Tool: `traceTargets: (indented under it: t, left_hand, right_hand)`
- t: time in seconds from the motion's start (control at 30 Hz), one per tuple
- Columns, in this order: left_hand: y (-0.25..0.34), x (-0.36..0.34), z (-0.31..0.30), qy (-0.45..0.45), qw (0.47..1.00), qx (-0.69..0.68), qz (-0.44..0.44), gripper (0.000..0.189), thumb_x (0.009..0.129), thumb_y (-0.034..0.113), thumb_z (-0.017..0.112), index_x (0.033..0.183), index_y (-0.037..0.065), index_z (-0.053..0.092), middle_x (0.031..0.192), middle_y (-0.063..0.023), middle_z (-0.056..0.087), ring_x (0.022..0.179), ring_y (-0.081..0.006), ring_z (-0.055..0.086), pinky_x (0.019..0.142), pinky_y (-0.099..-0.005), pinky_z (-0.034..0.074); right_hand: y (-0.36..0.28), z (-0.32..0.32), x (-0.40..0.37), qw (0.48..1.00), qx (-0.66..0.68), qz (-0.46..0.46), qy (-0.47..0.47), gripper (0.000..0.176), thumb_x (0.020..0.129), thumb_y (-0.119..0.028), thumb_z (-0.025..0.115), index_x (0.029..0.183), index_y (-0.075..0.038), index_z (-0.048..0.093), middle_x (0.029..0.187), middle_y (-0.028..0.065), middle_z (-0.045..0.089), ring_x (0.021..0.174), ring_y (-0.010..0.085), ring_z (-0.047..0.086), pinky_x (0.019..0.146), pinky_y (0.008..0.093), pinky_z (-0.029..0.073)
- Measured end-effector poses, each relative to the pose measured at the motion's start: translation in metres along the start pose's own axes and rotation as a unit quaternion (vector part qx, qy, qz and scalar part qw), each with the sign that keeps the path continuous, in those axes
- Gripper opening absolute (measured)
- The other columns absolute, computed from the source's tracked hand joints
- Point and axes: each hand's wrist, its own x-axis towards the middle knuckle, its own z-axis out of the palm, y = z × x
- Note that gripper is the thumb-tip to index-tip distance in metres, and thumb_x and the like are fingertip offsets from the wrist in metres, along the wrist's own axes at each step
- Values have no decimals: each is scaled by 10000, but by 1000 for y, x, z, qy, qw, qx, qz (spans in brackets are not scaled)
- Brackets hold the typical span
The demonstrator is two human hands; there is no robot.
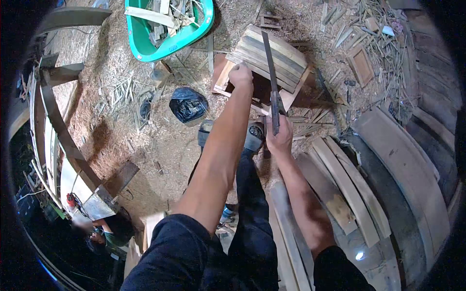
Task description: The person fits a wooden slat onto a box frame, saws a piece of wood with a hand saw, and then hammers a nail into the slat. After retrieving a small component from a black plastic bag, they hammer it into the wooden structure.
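Note:
A slatted wooden box (284,51) with a curved top rests on the ground ahead of me, its dark inside showing along the near side. My left hand (241,76) is closed at the left end of the slats, fingers curled over the edge. On the near right, my right hand (280,134) is wrapped round the lower end of a long, narrow tool (270,63). Its dark flat bar points away from me and overlaps the slats in this view. The tool's exact kind I cannot tell.
A green tub (170,51) of wood scraps stands at the back. A black plastic bag (188,104) lies left of the box. Boards (352,189) are stacked at right; a wooden frame structure (63,121) stands at left, another person (114,230) beyond it. Sawdust and offcuts cover the ground.

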Motion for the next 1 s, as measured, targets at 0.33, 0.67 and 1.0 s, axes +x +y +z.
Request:
traceTargets:
  t: [0.33, 0.67, 1.0]
  left_hand:
    - [14, -19, -44, -48, 992, -108, 44, 292, 976, 254, 611, 814, 14, 651, 692, -32, 600, 577, -112, 565, 513, -275, 502]
    - [133, -121, -244, -61, 967, -177, 172, 267, 1017, 265, 551, 853, 54, 554, 698, -5, 557, 587, -83, 539, 527, -271, 459]
    - [201, -171, -459, 13, 935, -296, 194, 324, 1031, 227, 498, 1311, 68, 522, 805, 1, 589, 597, -67, 506, 524, -227, 428]
  right_hand:
    - [-35, -26, 51, 997, -30, -67, -31, 199, 899, -185, 653, 854, -27, 540, 773, 182, 544, 759, 391, 532, 717, 480, 395]
    - [-198, -35, 53, 991, 62, -95, -71, 286, 898, -297, 699, 879, -28, 607, 783, 140, 581, 743, 334, 558, 689, 440, 427]
    - [-375, 23, -30, 934, 227, -127, -244, 357, 1003, -351, 511, 981, -7, 606, 747, 43, 565, 678, 176, 533, 645, 329, 433]
